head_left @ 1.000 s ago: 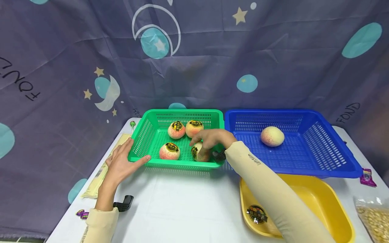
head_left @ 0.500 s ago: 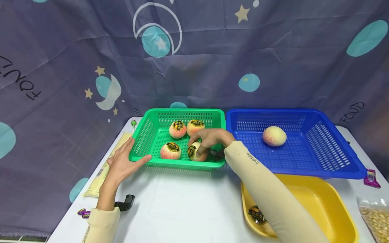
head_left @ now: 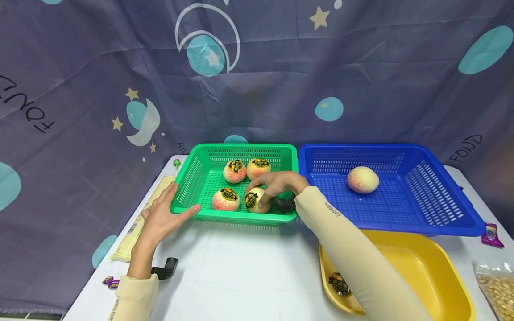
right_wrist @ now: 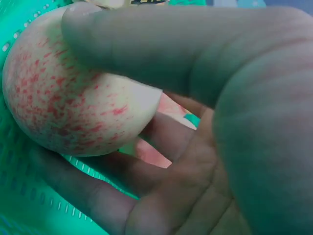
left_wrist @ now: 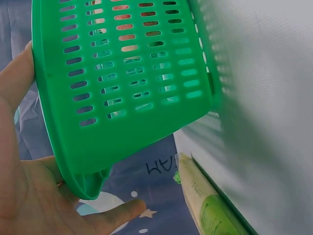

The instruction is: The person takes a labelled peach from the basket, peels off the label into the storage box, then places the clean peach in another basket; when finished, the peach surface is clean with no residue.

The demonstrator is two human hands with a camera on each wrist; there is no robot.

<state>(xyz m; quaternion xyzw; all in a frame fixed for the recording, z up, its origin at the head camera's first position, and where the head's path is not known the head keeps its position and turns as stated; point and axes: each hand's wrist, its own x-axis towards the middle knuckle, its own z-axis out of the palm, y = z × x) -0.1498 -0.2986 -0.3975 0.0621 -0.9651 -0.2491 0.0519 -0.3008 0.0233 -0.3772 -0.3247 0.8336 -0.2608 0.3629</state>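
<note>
White table (head_left: 241, 267) is carrying everything; a dark blue cloth (head_left: 265, 111) with moons and stars is hanging behind. Clock is running off green basket (head_left: 237, 216), head view. Blue basket (head_left: 393, 200) is sitting at 3 o'clock, holding a lone peach (head_left: 363, 180). Yellow tub (head_left: 417, 272) is standing at 4, kernel bag (head_left: 495, 285) is lying further out the same way.

View diffs: left wrist is showing green print on the packet (left_wrist: 215, 218) lying at 8; head is only catching its pale part. Right wrist is showing the red-speckled side of the gripped peach (right_wrist: 63, 105); head is showing its black-gold sticker.

Hands: my right hand (head_left: 277, 182) is curling round that peach, thumb one side, fingers opposite, palm clear of it. Peach is inside the green basket, at 5; can't tell if it's touching the floor. Three other peaches are sitting at 11, 1 and 7. My left hand (head_left: 162, 218) is spreading wide at the basket's 8 o'clock corner, touching the rim.
</note>
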